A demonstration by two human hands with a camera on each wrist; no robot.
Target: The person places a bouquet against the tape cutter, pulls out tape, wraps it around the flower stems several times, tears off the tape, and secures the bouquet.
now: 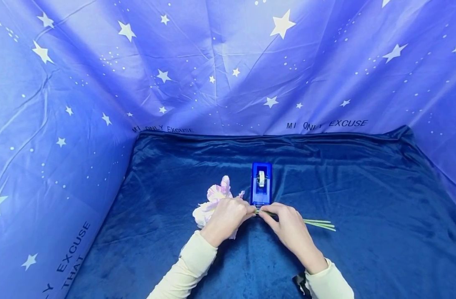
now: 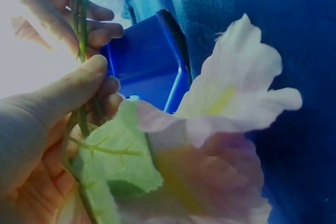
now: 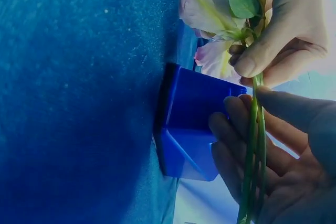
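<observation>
Several artificial flowers with pale pink petals [image 1: 217,193] lie bunched together, their green stems [image 1: 319,224] reaching out to the right. My left hand [image 1: 229,216] pinches the stems just below the blooms, thumb against fingers; a green leaf [image 2: 123,150] hangs by it in the left wrist view. Close beside it, my right hand [image 1: 287,224] pinches the same stems between thumb and fingers, and the stem ends run across its palm. Right behind the fingertips stands a blue tape dispenser [image 1: 255,197] with a roll of clear tape [image 1: 262,178]. Whether tape is on the stems, I cannot tell.
A dark blue velvety cloth [image 1: 168,257] covers the work surface. Around its back and sides hangs a purple-blue curtain [image 1: 198,54] printed with white stars and lettering. A small black object [image 1: 300,285] shows by the right sleeve's cuff.
</observation>
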